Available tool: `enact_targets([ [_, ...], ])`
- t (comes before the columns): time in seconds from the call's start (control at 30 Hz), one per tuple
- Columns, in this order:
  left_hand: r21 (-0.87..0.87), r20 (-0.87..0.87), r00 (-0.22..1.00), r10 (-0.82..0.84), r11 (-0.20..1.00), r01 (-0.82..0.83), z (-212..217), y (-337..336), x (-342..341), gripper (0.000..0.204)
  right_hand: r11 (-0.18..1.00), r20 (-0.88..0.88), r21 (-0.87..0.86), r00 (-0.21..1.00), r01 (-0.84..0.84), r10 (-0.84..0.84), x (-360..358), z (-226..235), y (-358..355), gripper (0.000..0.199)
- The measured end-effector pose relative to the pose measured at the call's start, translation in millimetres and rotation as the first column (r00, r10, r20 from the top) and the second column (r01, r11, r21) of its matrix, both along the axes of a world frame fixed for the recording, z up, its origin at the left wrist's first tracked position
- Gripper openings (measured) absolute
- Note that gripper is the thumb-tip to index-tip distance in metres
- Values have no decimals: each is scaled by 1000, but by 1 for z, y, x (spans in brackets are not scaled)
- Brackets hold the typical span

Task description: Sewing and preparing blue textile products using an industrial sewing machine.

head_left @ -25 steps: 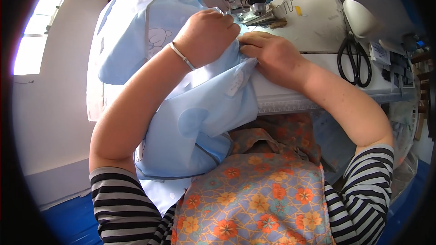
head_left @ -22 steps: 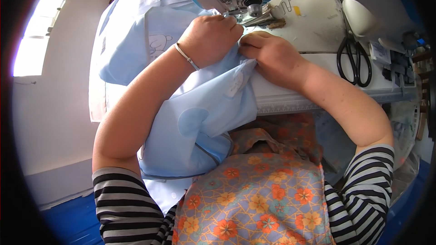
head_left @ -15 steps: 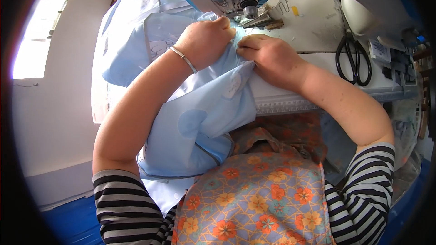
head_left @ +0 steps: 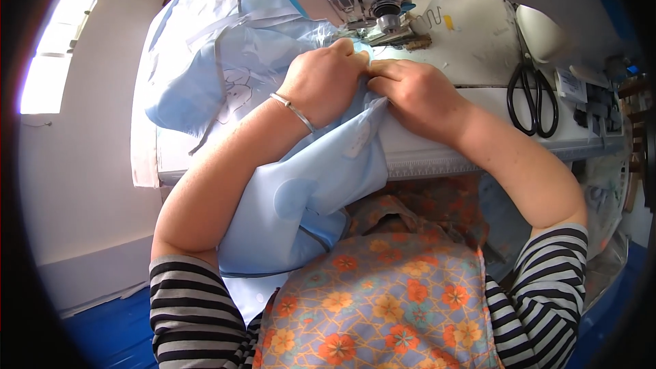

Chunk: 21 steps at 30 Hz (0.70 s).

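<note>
Light blue fabric (head_left: 301, 191) with dark piping and a pale print drapes over the table's front edge toward my lap. Its edge is pinched by my left hand (head_left: 326, 80), which wears a bracelet at the wrist. Close beside it, my right hand (head_left: 420, 96) grips the same fabric, fingertips curled and nearly touching the left ones. Both hands are just in front of the needle area of a sewing machine (head_left: 388, 17). More of the blue cloth (head_left: 184, 96) spreads over the table to the left. The fabric's edge between my fingers is mostly hidden.
Black-handled scissors (head_left: 531, 96) lie on the table right of my right hand. A ruler strip (head_left: 437, 166) runs along the front edge. Beyond the scissors sit a white rounded object (head_left: 542, 31) and dark scraps (head_left: 601, 113). The machine's arm spans the top.
Both hands have shifted slightly right and toward me relative to the view, still gripping the fabric. The left forearm has swung right, and the cloth under it has moved along.
</note>
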State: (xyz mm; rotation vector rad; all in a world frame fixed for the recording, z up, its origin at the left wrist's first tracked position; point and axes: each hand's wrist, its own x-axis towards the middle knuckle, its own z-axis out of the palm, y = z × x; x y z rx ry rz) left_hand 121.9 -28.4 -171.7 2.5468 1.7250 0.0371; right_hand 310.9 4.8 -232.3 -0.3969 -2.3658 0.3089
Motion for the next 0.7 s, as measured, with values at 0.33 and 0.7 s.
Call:
enact_targets([
  [0.33,85,59,998,12,996,-17,-5,-6,3,21,1000,35,29,999,3,-4,-1,5,4,13],
  [0.7,73,51,994,-94,993,90,-1,10,-10,16,995,-8,-54,997,-81,81,3,10,11,10],
])
